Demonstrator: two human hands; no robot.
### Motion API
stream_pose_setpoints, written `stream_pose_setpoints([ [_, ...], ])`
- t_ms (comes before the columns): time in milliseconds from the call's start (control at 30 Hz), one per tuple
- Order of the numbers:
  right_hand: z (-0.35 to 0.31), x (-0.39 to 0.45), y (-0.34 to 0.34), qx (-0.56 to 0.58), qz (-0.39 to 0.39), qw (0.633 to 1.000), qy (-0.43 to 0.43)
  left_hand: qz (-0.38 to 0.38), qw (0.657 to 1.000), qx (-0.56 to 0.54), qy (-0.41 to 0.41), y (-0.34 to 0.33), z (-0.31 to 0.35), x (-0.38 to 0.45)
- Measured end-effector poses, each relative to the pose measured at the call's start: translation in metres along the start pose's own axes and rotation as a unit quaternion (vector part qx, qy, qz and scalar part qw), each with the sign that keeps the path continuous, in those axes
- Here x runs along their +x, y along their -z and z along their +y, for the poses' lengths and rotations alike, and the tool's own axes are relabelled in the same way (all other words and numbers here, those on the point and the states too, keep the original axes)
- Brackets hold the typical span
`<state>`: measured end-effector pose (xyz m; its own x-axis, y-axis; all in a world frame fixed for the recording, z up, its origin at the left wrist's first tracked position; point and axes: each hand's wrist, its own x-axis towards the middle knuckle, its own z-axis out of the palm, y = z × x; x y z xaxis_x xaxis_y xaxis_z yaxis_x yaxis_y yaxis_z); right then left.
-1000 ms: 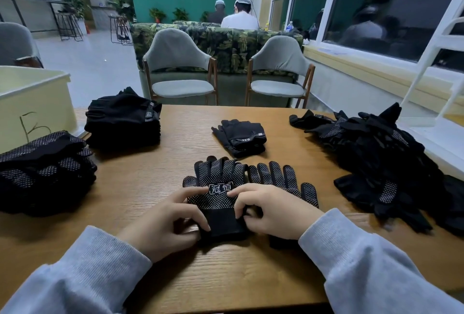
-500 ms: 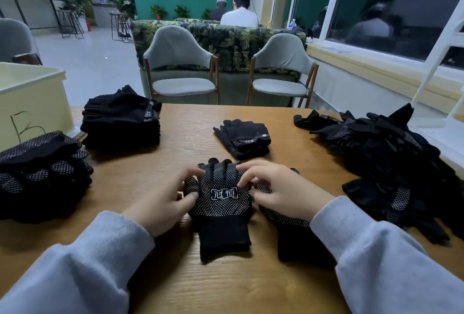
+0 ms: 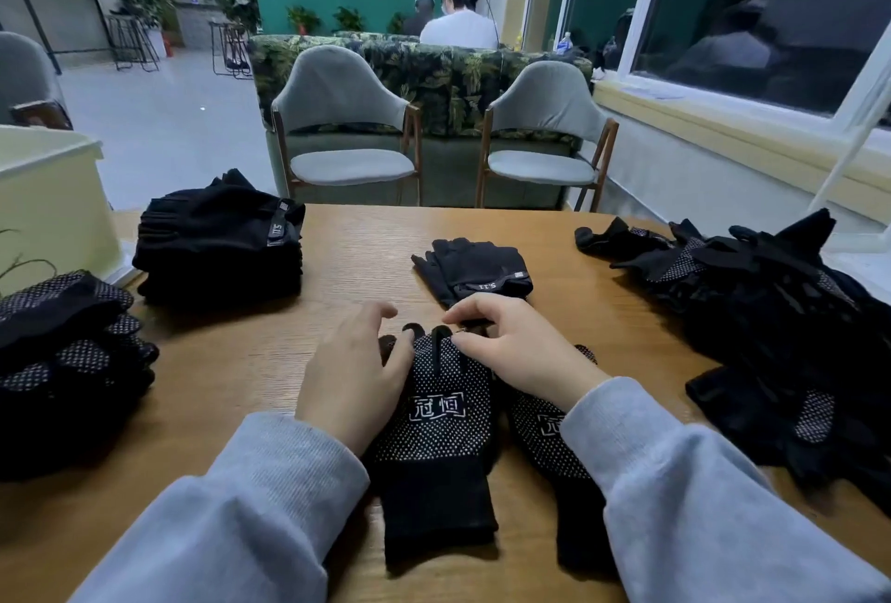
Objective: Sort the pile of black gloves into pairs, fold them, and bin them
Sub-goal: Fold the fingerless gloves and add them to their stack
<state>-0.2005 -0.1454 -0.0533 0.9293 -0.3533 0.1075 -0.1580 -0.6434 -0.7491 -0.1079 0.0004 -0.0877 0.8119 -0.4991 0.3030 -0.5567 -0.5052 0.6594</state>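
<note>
Two black dotted gloves lie palm up, side by side, on the wooden table (image 3: 337, 274) in front of me. The left glove (image 3: 436, 429) shows a white logo patch. The right glove (image 3: 545, 438) is partly under my right sleeve. My left hand (image 3: 354, 371) rests flat on the left glove's finger side. My right hand (image 3: 516, 347) pinches the fingertips of the left glove between thumb and forefinger. An unsorted pile of black gloves (image 3: 781, 313) lies at the right.
A folded plain pair (image 3: 475, 270) lies just beyond my hands. A stack of folded plain gloves (image 3: 219, 241) sits at back left, a stack of dotted ones (image 3: 67, 361) at the left edge. A pale bin (image 3: 48, 202) stands far left. Two chairs face the table's far edge.
Both hands slid from the cuffs up the gloves to the fingertips. The right hand now pinches the left glove's fingertips, and the gloves' cuffs lie uncovered.
</note>
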Motion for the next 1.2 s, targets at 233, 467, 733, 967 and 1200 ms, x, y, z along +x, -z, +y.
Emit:
stream_pose_setpoints([
  [233, 0.009, -0.004, -0.01, 0.042, 0.022, 0.999, 0.016, -0.035, 0.998, -0.021, 0.037, 0.002, 0.0, -0.001],
  [467, 0.002, -0.005, -0.015, 0.074, -0.02, 0.995, 0.068, -0.064, 0.987, -0.144, 0.018, -0.003, 0.003, -0.004],
  [733, 0.012, 0.002, -0.018, -0.041, 0.016, 0.993, 0.108, -0.038, 0.992, -0.12, 0.021, -0.005, 0.002, -0.004],
  [967, 0.016, 0.002, -0.011, -0.133, 0.093, 0.982, 0.097, -0.03, 0.998, -0.045, 0.042, -0.005, -0.003, -0.002],
  [1200, 0.01, -0.007, -0.006, -0.185, 0.057, 0.975, 0.112, -0.049, 0.998, 0.033, -0.017, 0.003, -0.004, -0.002],
])
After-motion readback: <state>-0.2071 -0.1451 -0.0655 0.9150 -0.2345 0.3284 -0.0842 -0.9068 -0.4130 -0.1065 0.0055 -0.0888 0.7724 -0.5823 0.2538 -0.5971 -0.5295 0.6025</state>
